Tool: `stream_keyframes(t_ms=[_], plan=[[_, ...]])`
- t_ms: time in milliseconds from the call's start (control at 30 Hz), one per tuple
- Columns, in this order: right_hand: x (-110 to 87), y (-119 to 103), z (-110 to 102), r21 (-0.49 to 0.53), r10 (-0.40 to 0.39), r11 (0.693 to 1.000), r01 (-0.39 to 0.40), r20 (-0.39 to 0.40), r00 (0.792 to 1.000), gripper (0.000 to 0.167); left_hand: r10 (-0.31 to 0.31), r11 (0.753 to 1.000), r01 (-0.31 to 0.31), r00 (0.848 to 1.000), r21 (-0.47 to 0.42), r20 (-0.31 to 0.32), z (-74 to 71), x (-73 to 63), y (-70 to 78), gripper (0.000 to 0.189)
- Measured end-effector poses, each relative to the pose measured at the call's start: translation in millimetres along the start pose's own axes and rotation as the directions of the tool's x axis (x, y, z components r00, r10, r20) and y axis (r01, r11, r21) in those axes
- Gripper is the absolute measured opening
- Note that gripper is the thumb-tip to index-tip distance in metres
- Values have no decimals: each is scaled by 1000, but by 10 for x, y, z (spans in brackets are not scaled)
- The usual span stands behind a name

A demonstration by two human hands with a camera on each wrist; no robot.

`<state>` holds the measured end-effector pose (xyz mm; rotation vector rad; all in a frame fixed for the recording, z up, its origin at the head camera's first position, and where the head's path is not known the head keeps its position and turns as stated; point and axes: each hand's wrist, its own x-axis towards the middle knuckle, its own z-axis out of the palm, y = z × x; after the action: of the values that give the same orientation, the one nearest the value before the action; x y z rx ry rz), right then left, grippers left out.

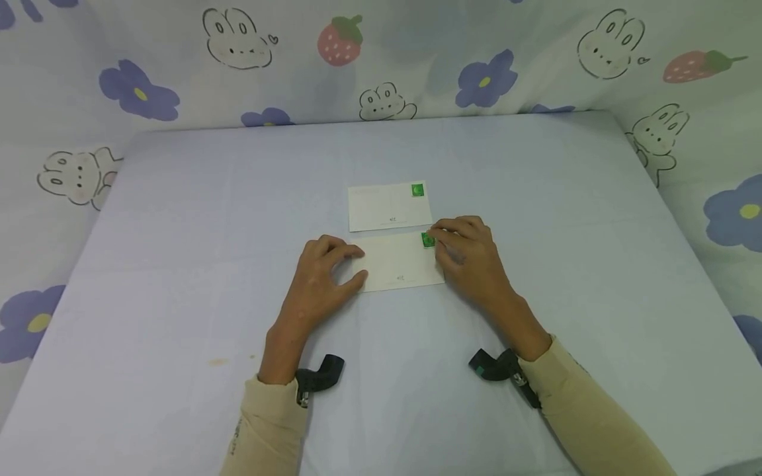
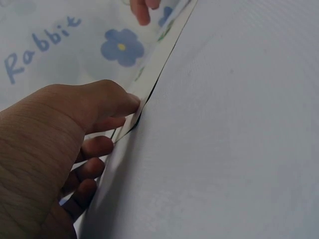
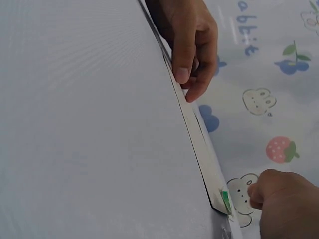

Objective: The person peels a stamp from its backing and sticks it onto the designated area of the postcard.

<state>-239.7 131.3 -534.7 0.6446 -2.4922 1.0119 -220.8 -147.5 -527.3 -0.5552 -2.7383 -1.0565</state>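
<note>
Two white envelopes lie one behind the other, each with a green stamp at its upper right corner. On the near envelope [image 1: 395, 261], my left hand [image 1: 321, 277] rests at the left end, thumb and forefinger spread over its surface. The left wrist view shows a dark gap under the near envelope's edge [image 2: 149, 92]. My right hand [image 1: 473, 261] is at the right end, its fingertips overlapping the edge of the near stamp [image 1: 427, 240] in the head view. From the right wrist, the bent fingers appear above that stamp [image 3: 226, 200], whose edge tilts up.
The far envelope [image 1: 387, 210] lies flat just behind the near one, its stamp [image 1: 418, 190] in place. A pale cloth covers the table [image 1: 178, 231]. Behind it hangs a printed curtain [image 1: 417, 39] with rabbits, flowers and strawberries. Black wrist cameras [image 1: 324, 373] sit at both cuffs.
</note>
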Motion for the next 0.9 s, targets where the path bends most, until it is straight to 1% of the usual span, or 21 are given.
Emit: stream_keyframes(t_ms=[67, 133, 233, 333, 467, 700, 800, 900], plan=[[8, -4, -7, 20, -2, 1000, 3, -57, 998, 19, -1, 1000, 1, 1000, -1, 1, 0, 4, 2, 26], [6, -2, -12, 38, -9, 999, 13, -91, 996, 19, -4, 1000, 4, 1000, 0, 3, 0, 4, 6, 26], [-5, 5, -11, 55, -17, 998, 22, -91, 996, 19, -8, 1000, 8, 1000, 2, 8, 5, -1, 7, 26], [-14, 17, -3, 55, -15, 998, 18, -61, 998, 20, -9, 1000, 9, 1000, 4, 10, 8, -2, 11, 26], [-16, 24, 7, 31, -6, 1000, 6, 0, 1000, 21, -1, 1000, 1, 1000, 1, 4, 5, 1, 17, 26], [-27, 24, 5, -10, 23, 1000, -22, 94, 995, 20, 2, 1000, -2, 1000, -2, 3, 4, 9, 9, 26], [-19, 18, 10, -28, 21, 999, -18, 111, 994, 20, -6, 1000, 6, 1000, 3, 9, -1, 12, 4, 26], [-20, 10, 17, -27, 18, 1000, -15, 107, 994, 20, -40, 999, 40, 999, -5, 26, -9, 5, 6, 27]])
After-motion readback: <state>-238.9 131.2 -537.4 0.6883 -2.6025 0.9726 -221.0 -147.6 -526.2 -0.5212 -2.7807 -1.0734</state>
